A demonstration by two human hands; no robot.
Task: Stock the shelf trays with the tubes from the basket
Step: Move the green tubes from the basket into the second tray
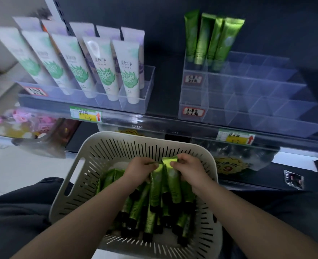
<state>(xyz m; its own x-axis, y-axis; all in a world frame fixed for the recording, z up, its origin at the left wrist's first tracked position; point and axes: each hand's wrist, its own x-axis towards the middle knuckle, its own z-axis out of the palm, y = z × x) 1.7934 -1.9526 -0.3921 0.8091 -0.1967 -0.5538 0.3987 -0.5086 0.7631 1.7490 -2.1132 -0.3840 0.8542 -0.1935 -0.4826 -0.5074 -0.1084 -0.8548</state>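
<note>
A white slotted basket (pixel 98 156) rests on my lap and holds several green tubes with black caps (pixel 135 210). Both hands are inside it. My left hand (pixel 138 170) pinches the crimped top of one green tube (pixel 156 186). My right hand (pixel 190 169) grips the crimped top of a second green tube (pixel 174 186) right beside it. On the shelf above, a clear divided tray (pixel 257 98) at the right holds several green tubes (pixel 210 38) upright in its back left corner.
A second clear tray (pixel 135 101) at the left holds white tubes with green leaf prints (pixel 102 66) and pale purple ones behind. Price labels (pixel 86 114) sit on the shelf edge. Pink packets (pixel 23 118) lie on the lower shelf at the left.
</note>
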